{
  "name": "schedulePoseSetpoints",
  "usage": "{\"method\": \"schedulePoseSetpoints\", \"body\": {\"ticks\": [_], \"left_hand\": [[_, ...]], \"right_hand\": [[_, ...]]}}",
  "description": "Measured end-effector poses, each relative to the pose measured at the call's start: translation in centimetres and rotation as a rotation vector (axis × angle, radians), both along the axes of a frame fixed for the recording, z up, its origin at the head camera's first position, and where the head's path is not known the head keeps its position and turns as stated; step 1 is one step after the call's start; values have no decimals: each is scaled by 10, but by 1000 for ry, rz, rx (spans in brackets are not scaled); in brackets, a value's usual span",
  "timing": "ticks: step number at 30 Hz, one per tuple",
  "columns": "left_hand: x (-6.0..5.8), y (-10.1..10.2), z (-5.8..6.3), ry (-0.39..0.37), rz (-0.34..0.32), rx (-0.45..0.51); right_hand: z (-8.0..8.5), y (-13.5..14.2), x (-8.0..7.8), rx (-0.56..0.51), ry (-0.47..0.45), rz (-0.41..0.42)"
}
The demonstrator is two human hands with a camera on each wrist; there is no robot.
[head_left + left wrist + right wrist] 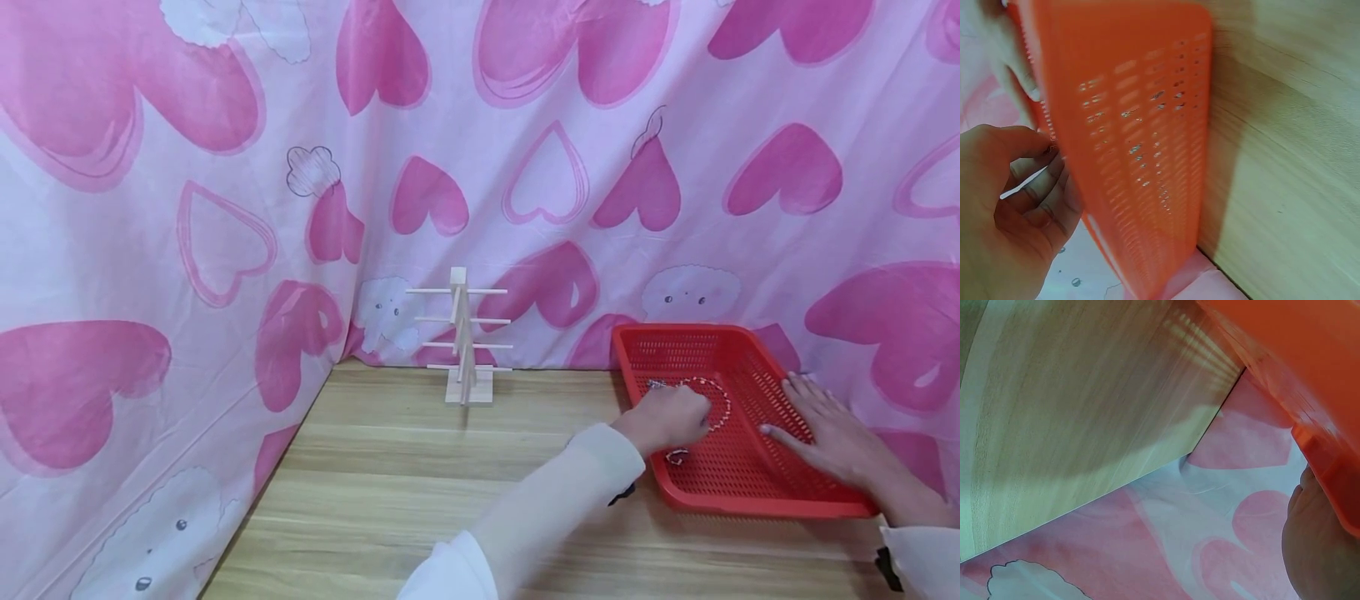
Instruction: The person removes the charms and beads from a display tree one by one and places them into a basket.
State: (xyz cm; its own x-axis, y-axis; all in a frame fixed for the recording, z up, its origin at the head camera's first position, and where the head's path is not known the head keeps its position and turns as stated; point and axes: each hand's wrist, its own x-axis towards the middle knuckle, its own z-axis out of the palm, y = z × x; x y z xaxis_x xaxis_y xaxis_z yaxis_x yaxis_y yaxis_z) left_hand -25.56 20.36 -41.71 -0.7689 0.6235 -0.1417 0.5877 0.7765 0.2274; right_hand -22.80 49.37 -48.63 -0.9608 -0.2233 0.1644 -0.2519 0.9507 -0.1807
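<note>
A red plastic basket [750, 505] with perforated sides stands on the right of the table. Over its inside, my left hand [670, 415] has curled fingers, and a red-and-white beaded bracelet [726, 398] loops out beyond them. In the left wrist view, the thumb and fingers [1022, 142] pinch together at the basket's rim line; what lies between them is mostly hidden. My right hand [843, 442] rests on the basket's right rim with straight fingers. Another dark beaded bracelet [677, 457] and a small silvery piece [657, 384] lie in the basket.
A pale wooden rack [463, 342] with several crossbars stands at the table's back, left of the basket. Pink heart-patterned cloth [427, 196] hangs behind and on the left. The wood-grain table [420, 492] spreads in front.
</note>
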Motion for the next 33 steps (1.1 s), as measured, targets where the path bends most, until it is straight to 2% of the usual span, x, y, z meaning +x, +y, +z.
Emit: {"method": "schedulePoseSetpoints", "body": {"ticks": [3,9,16,22,28,33], "left_hand": [[-1,1,-5,33,-31,-53],[0,1,-11,52,-58,-101],[1,0,-13,51,-61,-105],[2,-1,-12,44,-71,-100],[-2,-4,-8,15,-85,-34],[-10,-15,7,15,-103,51]], "right_hand": [[1,0,1,-3,4,8],[2,0,2,6,4,8],[2,2,2,24,20,15],[0,6,5,20,-1,1],[1,5,8,0,-35,-21],[4,5,9,-10,-65,-33]]}}
